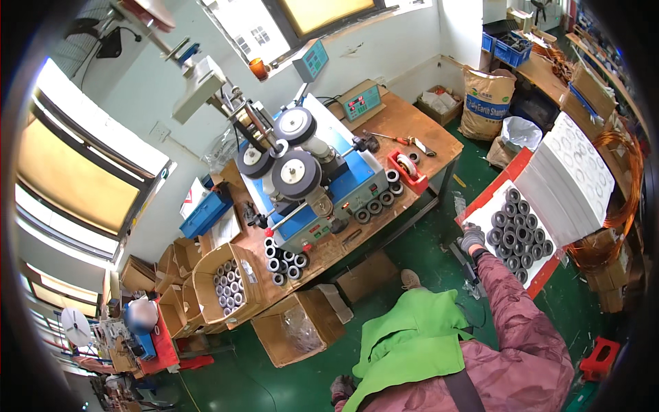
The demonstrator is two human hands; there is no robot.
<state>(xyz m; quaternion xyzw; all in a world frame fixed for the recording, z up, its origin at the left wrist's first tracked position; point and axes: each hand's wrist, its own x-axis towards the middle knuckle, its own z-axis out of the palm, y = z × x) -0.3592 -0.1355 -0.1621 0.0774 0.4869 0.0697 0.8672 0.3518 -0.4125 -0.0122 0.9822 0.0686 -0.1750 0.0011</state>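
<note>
Wooden bench (412,123) is carrying the blue winding machine (322,172) with its grey wheels, a red tape dispenser (406,168) and a row of dark ring cores (374,204) along the front edge. Cardboard box (226,281) of cores is sitting at the bench's left end. White tray (489,209) of grey ring cores (515,233) is lying on the red-edged stack to the person's right, next to stacked white trays (570,172). Right hand (472,238), gloved, is reaching to the tray's near corner, touching it; grip state: cannot tell, fingers too small. Left hand (341,389), gloved, is hanging low by the green floor, fingers looking curled, holding nothing visible.
</note>
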